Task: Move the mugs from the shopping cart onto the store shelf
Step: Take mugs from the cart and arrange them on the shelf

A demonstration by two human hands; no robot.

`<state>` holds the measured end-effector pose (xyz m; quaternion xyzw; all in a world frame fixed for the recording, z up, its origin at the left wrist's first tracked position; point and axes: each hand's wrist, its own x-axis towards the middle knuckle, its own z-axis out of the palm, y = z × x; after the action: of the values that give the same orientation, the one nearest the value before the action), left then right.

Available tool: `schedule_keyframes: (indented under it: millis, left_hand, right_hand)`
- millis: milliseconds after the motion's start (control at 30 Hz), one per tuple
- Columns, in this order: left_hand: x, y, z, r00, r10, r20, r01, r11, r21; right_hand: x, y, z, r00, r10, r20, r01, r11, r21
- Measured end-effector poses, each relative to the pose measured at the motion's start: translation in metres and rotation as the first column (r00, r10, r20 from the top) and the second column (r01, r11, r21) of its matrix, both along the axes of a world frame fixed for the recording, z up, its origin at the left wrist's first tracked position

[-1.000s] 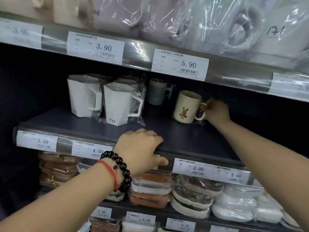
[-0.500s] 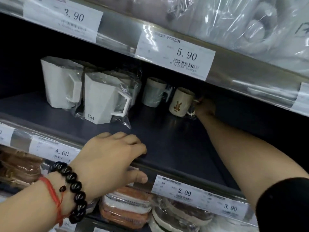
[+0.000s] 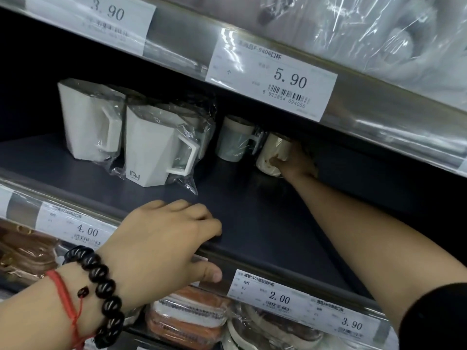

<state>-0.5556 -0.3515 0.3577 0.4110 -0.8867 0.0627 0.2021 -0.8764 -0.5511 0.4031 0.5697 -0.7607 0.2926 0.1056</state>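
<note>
Four mugs show on the dark shelf [image 3: 252,223]. The right hand [image 3: 297,164] grips the cream mug [image 3: 273,154], tilted, near the back edge; the left hand [image 3: 161,238] curls over the front edge. Placement seems underway; next it needs setting upright, then release.

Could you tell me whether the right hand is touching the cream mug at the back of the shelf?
Touching. The head view shows the right hand wrapped against the side of the cream mug, its fingers overlapping the mug's wall with no gap.
</note>
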Motion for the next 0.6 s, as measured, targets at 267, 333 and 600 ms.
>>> schedule_keyframes:
  millis: [267, 333, 600]
  left_hand:
    - [0.001, 0.000, 0.000, 1.000, -0.013, -0.027, 0.013, 1.000, -0.024]
    - [0.000, 0.004, 0.007, 1.000, -0.004, -0.009, 0.004, 1.000, -0.018]
    - [0.001, 0.007, 0.008, 0.999, 0.026, 0.022, -0.027, 0.999, 0.024]
  right_hand:
    - [0.002, -0.006, 0.001, 1.000, -0.026, 0.011, 0.026, 1.000, -0.008]
    - [0.006, -0.003, 0.000, 0.999, -0.037, 0.000, 0.037, 0.999, -0.007]
    - [0.067, 0.028, 0.022, 0.918, 0.107, -0.382, -0.167, 0.978, -0.128]
